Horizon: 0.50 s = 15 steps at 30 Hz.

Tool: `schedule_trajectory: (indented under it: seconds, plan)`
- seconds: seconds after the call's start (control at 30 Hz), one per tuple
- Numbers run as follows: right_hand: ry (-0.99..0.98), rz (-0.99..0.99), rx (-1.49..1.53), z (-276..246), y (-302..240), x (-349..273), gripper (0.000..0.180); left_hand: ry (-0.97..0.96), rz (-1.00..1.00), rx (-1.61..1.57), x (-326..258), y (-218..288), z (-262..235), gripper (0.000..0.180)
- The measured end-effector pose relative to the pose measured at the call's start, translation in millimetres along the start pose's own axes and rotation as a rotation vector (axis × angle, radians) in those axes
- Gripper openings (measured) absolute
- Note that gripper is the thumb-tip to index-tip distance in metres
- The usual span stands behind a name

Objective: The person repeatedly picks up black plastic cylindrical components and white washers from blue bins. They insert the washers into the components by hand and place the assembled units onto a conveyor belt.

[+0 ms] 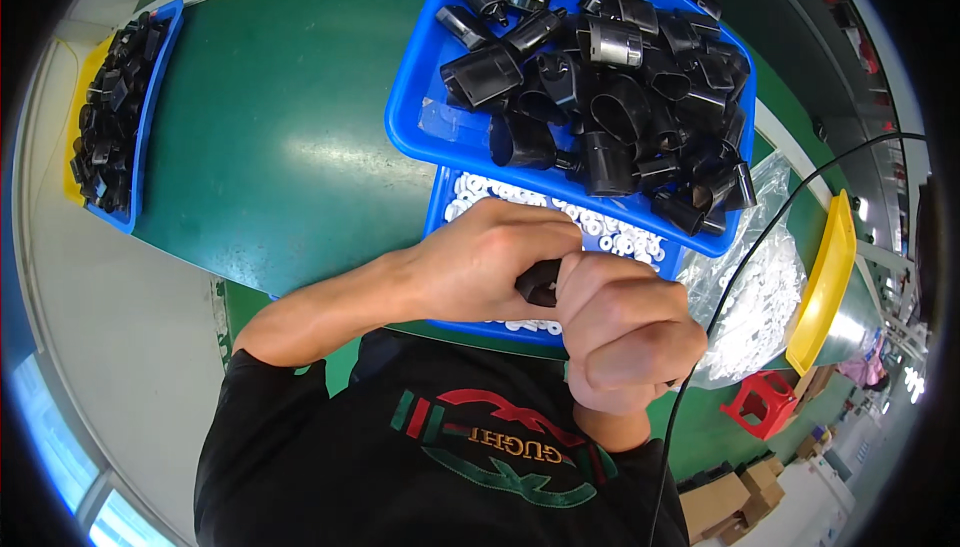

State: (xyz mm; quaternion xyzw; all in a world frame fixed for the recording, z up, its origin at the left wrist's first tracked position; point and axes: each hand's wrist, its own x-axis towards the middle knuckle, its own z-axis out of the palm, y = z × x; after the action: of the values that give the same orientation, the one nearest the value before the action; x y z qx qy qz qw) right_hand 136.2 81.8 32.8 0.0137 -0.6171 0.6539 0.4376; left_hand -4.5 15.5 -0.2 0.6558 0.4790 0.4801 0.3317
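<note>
My left hand (490, 262) and my right hand (625, 332) meet over a small black plastic part (540, 282), both gripping it, with fingers hiding most of it. Below them lies a blue tray (437, 209) of small white rings (610, 232). Resting on its far edge, a larger blue tray (415, 97) holds a heap of several black hollow plastic housings (600, 77), some with metal-coloured rims.
A green work surface (270, 137) runs under the trays. At the far left a blue tray (150, 97) on a yellow one holds more black parts. To the right are a clear bag of white rings (750, 297), a black cable (760, 237), a yellow tray (825, 287) and a red stool (760, 402).
</note>
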Motion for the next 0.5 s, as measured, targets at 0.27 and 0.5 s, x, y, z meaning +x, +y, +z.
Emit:
schedule_trajectory:
  seconds: [0.27, 0.5]
  plan:
    - [0.117, 0.114, 0.349, 12, -42, 27, 0.019, 0.025, -0.006, -0.140, 1, -1, -9, 0.027]
    - [-0.228, -0.034, 0.311, -18, -28, 30, 0.011, 0.057, -0.044, -0.184, 4, 7, -14, 0.020]
